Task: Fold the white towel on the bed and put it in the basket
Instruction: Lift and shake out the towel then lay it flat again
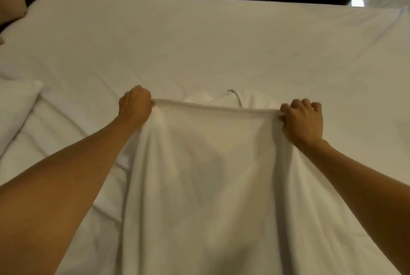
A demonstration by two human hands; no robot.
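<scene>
towel (199, 175) — far edge taut between grips | left hand (135, 106), right hand (302, 119) pinching, seemingly

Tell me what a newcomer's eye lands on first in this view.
Two bare arms reach in from the bottom corners, and the left hand and right hand each pinch an end of the far edge of the white towel, pulled taut at centre. The towel drapes toward the camera over the white bed. A pillow lies at the left edge; no basket shows.
</scene>
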